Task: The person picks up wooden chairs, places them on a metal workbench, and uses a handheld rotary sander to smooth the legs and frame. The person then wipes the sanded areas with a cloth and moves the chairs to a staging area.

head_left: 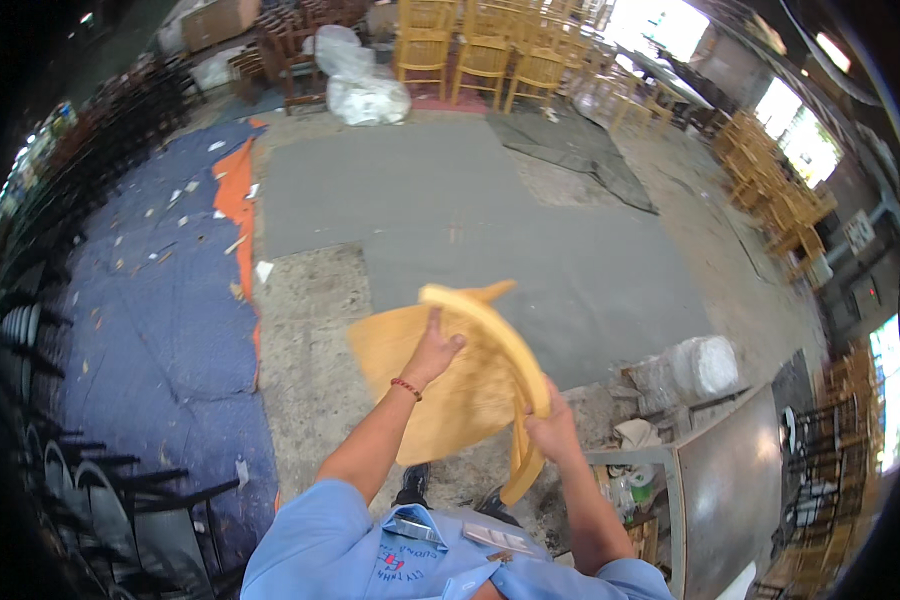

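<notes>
A light yellow wooden chair (410, 345) hangs tilted in front of my body, with its broad seat panel toward the left. Its thick curved rail (495, 335) bends round on the right side. My left hand (436, 358), below a red bead bracelet, grips the chair near the upper end of the rail; part of its fingers is hidden. Lower down, my right hand (553, 425) is wrapped round the same rail. The chair's legs are mostly out of sight, and its surface is slightly blurred.
A grey sheet (450, 215) covers the floor ahead; a blue tarp (160, 290) lies left. Black chairs (110, 510) crowd the left edge. Yellow chairs (485, 65) stand at the back. Near right are a metal-topped workbench (730, 480) and a plastic-wrapped bundle (695, 370).
</notes>
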### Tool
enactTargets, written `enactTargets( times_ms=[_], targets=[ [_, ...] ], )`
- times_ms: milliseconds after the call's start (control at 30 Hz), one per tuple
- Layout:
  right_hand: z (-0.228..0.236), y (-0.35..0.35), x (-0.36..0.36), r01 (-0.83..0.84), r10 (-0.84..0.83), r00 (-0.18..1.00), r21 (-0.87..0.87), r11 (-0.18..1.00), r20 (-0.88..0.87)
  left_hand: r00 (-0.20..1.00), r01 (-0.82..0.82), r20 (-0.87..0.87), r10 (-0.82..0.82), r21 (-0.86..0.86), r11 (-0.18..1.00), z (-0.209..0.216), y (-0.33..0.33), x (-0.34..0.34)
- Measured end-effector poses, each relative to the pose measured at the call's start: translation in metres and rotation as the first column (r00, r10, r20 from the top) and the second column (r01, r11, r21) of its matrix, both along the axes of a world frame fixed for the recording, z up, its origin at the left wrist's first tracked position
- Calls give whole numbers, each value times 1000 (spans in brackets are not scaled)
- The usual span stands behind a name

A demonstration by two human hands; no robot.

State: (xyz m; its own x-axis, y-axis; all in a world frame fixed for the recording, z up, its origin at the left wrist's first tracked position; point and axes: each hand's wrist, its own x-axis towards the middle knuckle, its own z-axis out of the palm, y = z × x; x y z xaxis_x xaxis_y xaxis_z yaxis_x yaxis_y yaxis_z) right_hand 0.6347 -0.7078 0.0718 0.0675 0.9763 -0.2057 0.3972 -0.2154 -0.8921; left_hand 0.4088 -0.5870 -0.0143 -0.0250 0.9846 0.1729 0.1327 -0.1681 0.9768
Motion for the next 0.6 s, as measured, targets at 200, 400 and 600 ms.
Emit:
enactTargets(
  times_ms=[200,400,600],
  targets=[
    [-1,4,-7,-52,13,946,112,992,325,987,103,80,-139,348,932,-20,-8,-78],
    [46,81,28,-254,142,904,241,937,404,959,-117,281,34,281,953,13,-1,-51],
    [152,12,126,58,-438,770,633,772,463,994,105,-68,-80,600,793,184,-14,67]
  ],
)
